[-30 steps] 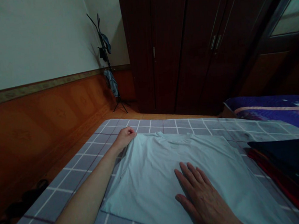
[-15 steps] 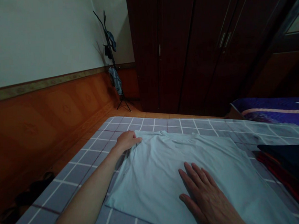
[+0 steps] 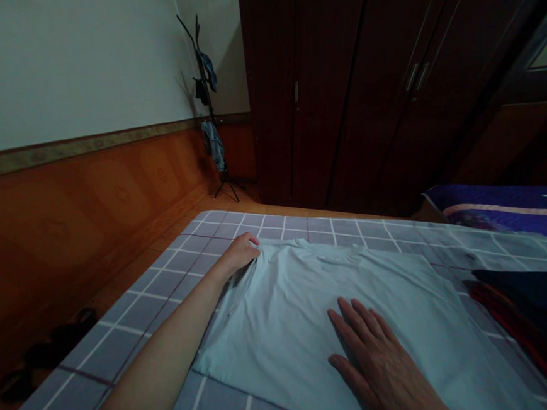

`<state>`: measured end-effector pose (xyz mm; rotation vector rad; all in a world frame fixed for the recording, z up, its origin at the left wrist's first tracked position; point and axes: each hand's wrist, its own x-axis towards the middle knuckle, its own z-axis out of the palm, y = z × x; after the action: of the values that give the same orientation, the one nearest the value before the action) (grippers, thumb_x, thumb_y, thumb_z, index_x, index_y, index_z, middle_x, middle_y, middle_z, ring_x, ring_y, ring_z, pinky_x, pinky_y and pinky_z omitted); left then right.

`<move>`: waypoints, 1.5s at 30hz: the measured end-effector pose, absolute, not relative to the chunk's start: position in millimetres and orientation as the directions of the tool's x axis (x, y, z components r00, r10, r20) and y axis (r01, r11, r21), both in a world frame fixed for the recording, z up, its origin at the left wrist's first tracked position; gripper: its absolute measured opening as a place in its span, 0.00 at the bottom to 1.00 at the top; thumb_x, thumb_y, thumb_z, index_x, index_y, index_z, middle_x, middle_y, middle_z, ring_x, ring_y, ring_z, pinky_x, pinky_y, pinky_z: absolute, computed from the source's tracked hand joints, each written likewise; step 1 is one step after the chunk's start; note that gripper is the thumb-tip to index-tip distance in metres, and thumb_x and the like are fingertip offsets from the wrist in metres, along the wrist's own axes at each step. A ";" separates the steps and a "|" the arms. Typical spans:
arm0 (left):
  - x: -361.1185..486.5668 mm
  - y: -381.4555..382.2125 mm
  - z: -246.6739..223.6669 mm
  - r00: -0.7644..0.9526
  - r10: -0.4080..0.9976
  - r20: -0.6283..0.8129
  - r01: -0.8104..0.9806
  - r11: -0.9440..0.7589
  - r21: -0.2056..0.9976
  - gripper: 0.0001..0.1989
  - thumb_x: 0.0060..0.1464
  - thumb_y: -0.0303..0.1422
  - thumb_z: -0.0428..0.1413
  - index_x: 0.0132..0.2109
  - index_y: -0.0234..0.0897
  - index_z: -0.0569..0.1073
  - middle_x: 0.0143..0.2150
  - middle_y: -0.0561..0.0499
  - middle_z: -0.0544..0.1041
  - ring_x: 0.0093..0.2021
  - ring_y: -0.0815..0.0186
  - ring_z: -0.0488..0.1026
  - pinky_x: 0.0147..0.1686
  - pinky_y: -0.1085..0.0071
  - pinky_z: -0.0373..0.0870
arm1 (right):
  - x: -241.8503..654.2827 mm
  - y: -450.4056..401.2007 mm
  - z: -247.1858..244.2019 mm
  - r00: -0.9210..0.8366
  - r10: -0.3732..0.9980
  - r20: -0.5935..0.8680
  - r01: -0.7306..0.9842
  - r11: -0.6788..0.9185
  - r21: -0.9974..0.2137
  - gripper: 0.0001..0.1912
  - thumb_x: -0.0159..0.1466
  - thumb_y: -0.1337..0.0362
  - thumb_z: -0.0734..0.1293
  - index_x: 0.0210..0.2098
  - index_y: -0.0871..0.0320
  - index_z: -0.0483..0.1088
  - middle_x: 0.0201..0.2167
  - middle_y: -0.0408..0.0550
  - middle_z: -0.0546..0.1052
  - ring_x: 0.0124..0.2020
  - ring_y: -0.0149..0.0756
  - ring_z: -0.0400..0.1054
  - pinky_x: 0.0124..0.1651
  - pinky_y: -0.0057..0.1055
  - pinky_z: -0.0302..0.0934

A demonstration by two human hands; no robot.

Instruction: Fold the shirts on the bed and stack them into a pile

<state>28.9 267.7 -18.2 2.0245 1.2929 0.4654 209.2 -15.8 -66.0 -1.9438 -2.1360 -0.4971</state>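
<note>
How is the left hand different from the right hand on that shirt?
The left hand is curled up and seems to pinch cloth, but the right hand lies flat with its fingers spread. The left hand is at the far corner of the pale blue T-shirt, and the right hand is on the shirt's near part. The left hand is farther from the camera than the right hand. Both hands are bare, and both touch the shirt.

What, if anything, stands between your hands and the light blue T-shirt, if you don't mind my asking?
Nothing visible does. The right hand lies flat on the light blue T-shirt, and the left hand is curled right at its shoulder edge, with no object between them.
</note>
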 end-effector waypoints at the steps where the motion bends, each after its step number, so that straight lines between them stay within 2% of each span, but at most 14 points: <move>1: 29.4 266.4 -17.5 0.445 0.892 -0.083 0.619 -0.239 0.748 0.12 0.45 0.24 0.53 0.40 0.36 0.69 0.25 0.57 0.71 0.25 0.70 0.68 0.23 0.76 0.59 | 209.3 -15.8 -66.3 -0.104 0.923 0.370 0.992 0.072 0.100 0.28 0.66 0.50 0.58 0.61 0.55 0.59 0.63 0.55 0.58 0.62 0.54 0.52 0.56 0.51 0.56; 6: 27.8 263.1 -17.8 0.434 0.879 -0.200 0.499 -0.050 0.865 0.14 0.48 0.27 0.53 0.44 0.36 0.66 0.22 0.59 0.68 0.21 0.72 0.66 0.20 0.78 0.57 | 209.9 -16.1 -66.3 -0.101 0.927 0.362 0.992 0.068 0.104 0.28 0.66 0.50 0.58 0.62 0.55 0.59 0.63 0.55 0.57 0.62 0.53 0.52 0.56 0.50 0.57; 12: 28.5 263.9 -25.3 0.437 0.870 -0.229 0.410 0.033 0.911 0.20 0.42 0.24 0.56 0.45 0.36 0.65 0.27 0.56 0.71 0.23 0.71 0.69 0.22 0.77 0.61 | 209.6 -17.3 -64.7 -0.108 0.925 0.365 0.991 0.069 0.118 0.28 0.66 0.50 0.58 0.62 0.55 0.59 0.63 0.54 0.57 0.62 0.53 0.52 0.56 0.49 0.58; 20: 23.4 258.0 -25.0 0.406 0.900 -0.161 0.384 -0.008 0.923 0.21 0.40 0.22 0.56 0.45 0.35 0.67 0.34 0.52 0.73 0.29 0.69 0.72 0.28 0.76 0.66 | 208.4 -17.8 -62.5 -0.080 0.941 0.329 0.995 0.056 0.082 0.27 0.66 0.51 0.58 0.62 0.55 0.59 0.63 0.54 0.58 0.62 0.53 0.52 0.58 0.50 0.57; 28: 26.4 257.9 -29.1 0.418 0.907 -0.051 0.429 -0.148 0.891 0.30 0.37 0.16 0.51 0.52 0.33 0.64 0.39 0.48 0.77 0.34 0.65 0.76 0.30 0.74 0.69 | 206.4 -19.4 -60.7 -0.062 0.948 0.311 0.997 0.043 0.065 0.26 0.67 0.51 0.58 0.61 0.55 0.60 0.63 0.53 0.58 0.63 0.53 0.50 0.59 0.50 0.56; 32: 29.3 262.4 -35.8 0.431 0.901 0.043 0.513 -0.284 0.810 0.31 0.38 0.15 0.51 0.54 0.33 0.65 0.44 0.45 0.76 0.37 0.64 0.76 0.35 0.71 0.71 | 205.8 -19.7 -59.3 -0.060 0.948 0.312 0.997 0.044 0.059 0.27 0.67 0.51 0.57 0.61 0.55 0.60 0.63 0.54 0.58 0.63 0.52 0.51 0.58 0.50 0.56; 34: 30.1 262.5 -38.3 0.438 0.891 0.120 0.565 -0.377 0.734 0.32 0.40 0.15 0.52 0.55 0.34 0.65 0.49 0.43 0.74 0.44 0.61 0.74 0.43 0.68 0.70 | 205.5 -19.8 -58.2 -0.063 0.948 0.311 0.997 0.047 0.061 0.27 0.67 0.51 0.57 0.61 0.56 0.60 0.63 0.54 0.58 0.63 0.52 0.51 0.59 0.49 0.55; 36: 29.7 260.1 -39.4 0.475 0.857 0.199 0.598 -0.481 0.641 0.31 0.42 0.17 0.52 0.56 0.35 0.65 0.55 0.42 0.70 0.54 0.59 0.67 0.53 0.64 0.64 | 205.1 -19.4 -57.2 -0.070 0.950 0.305 0.997 0.054 0.060 0.27 0.67 0.51 0.57 0.61 0.56 0.60 0.63 0.54 0.58 0.63 0.52 0.51 0.59 0.49 0.55; 38: 28.5 255.9 -39.7 0.545 0.803 0.242 0.608 -0.577 0.545 0.27 0.47 0.20 0.53 0.56 0.38 0.67 0.57 0.44 0.68 0.59 0.58 0.62 0.59 0.63 0.56 | 204.7 -18.4 -56.6 -0.070 0.951 0.301 0.997 0.057 0.054 0.27 0.67 0.51 0.57 0.61 0.57 0.60 0.63 0.55 0.58 0.63 0.52 0.50 0.59 0.49 0.54; 41: 25.9 250.0 -40.1 0.639 0.730 0.243 0.609 -0.673 0.419 0.22 0.51 0.23 0.51 0.54 0.39 0.69 0.59 0.46 0.67 0.62 0.58 0.57 0.62 0.62 0.50 | 203.8 -17.0 -56.5 -0.064 0.954 0.294 0.998 0.053 0.044 0.26 0.67 0.52 0.57 0.60 0.57 0.61 0.63 0.55 0.58 0.63 0.51 0.49 0.60 0.49 0.53; 45: 23.4 246.0 -39.7 0.679 0.698 0.228 0.633 -0.714 0.300 0.25 0.55 0.25 0.48 0.60 0.38 0.63 0.64 0.45 0.61 0.66 0.57 0.50 0.64 0.58 0.41 | 202.0 -17.2 -54.4 -0.058 0.960 0.272 0.998 0.049 0.038 0.26 0.67 0.53 0.57 0.60 0.59 0.60 0.63 0.56 0.58 0.64 0.51 0.48 0.60 0.49 0.50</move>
<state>23.4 246.0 -39.7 2.6948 1.0797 0.4866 202.0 -17.2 -54.4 -2.0282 -2.1427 -0.3234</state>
